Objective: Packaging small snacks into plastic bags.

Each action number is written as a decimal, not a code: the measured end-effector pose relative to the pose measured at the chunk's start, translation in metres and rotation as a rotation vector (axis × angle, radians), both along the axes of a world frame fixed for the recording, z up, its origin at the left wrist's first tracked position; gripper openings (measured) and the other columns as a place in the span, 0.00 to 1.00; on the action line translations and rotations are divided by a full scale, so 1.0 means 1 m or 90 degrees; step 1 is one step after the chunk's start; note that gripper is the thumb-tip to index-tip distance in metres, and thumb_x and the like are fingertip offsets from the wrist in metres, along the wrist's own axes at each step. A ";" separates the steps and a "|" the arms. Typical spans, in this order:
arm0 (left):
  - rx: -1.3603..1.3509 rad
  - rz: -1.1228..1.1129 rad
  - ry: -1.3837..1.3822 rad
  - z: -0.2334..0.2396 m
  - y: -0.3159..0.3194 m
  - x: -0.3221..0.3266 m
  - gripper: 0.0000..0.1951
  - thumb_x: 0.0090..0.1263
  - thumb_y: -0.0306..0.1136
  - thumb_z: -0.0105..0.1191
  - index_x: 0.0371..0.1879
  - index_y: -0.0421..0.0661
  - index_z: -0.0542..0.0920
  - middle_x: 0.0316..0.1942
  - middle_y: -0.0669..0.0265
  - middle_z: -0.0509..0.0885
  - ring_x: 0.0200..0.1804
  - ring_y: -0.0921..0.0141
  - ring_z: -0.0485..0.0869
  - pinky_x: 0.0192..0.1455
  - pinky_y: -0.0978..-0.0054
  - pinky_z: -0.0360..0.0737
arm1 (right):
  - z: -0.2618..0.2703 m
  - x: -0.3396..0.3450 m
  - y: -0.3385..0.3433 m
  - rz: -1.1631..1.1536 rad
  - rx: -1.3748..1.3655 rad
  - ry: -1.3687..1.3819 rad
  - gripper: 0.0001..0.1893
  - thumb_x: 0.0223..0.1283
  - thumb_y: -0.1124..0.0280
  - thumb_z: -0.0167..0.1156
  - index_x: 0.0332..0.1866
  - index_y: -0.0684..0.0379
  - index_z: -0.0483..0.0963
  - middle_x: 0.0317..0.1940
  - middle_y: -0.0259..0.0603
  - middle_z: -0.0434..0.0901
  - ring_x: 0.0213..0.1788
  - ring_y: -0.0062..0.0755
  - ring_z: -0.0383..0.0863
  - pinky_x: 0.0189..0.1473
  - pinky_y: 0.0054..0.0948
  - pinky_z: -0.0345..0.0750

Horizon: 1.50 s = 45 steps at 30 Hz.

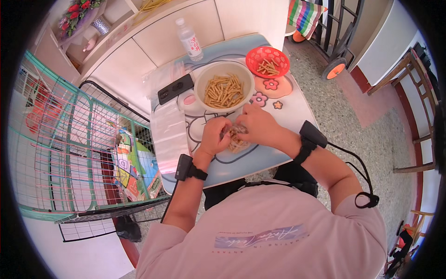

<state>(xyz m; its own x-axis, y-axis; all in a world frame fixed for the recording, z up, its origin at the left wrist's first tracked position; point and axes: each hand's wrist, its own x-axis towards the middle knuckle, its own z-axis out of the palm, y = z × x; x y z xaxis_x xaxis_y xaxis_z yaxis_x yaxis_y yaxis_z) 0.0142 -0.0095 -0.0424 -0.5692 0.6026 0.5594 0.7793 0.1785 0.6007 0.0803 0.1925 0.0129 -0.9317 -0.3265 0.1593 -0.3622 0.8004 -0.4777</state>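
Note:
Both hands meet over a clear plastic bag point(239, 145) holding short brown stick snacks, near the front of a small table. My left hand point(215, 135) pinches the bag's upper left side. My right hand point(259, 123) grips its upper right side, fingers curled over the mouth. Just beyond them stands a cream bowl point(200, 96) with a heap of the same stick snacks point(223, 91). A red openwork plastic basket point(251, 55) behind it to the right holds a smaller amount. To the left lies a stack of flat clear plastic bags point(169, 136).
A black smartphone point(175, 89) rests face down left of the bowl. A clear water bottle point(190, 40) stands at the table's back edge by a white cabinet point(177, 59). Green wire racks point(69, 146) crowd the left side. A hand truck point(336, 52) stands at the back right.

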 end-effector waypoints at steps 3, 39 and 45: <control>0.008 -0.006 0.001 -0.002 0.001 0.000 0.12 0.49 0.31 0.53 0.34 0.45 0.76 0.26 0.61 0.75 0.27 0.58 0.74 0.35 0.62 0.72 | -0.002 0.001 -0.007 -0.037 0.041 -0.001 0.12 0.50 0.65 0.67 0.40 0.55 0.82 0.38 0.41 0.78 0.47 0.46 0.80 0.44 0.41 0.80; -0.061 -0.058 0.149 0.007 0.000 0.004 0.15 0.49 0.31 0.62 0.37 0.46 0.79 0.29 0.61 0.73 0.31 0.58 0.73 0.34 0.62 0.70 | 0.006 -0.008 -0.014 -0.165 -0.029 -0.089 0.11 0.51 0.65 0.63 0.35 0.62 0.77 0.35 0.52 0.81 0.39 0.53 0.85 0.40 0.49 0.81; -0.044 -0.026 0.158 0.006 0.002 0.006 0.12 0.49 0.31 0.61 0.34 0.47 0.79 0.27 0.62 0.72 0.30 0.58 0.74 0.33 0.62 0.69 | 0.005 -0.014 -0.002 -0.182 -0.033 -0.120 0.08 0.52 0.67 0.63 0.32 0.61 0.77 0.34 0.50 0.83 0.37 0.51 0.85 0.39 0.47 0.81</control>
<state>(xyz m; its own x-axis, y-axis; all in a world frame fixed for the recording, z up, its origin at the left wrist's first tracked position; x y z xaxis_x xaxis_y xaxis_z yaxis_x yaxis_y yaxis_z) 0.0197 -0.0074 -0.0359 -0.3941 0.6646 0.6348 0.9085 0.1776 0.3782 0.0665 0.1910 0.0176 -0.9989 -0.0444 -0.0144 -0.0288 0.8294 -0.5579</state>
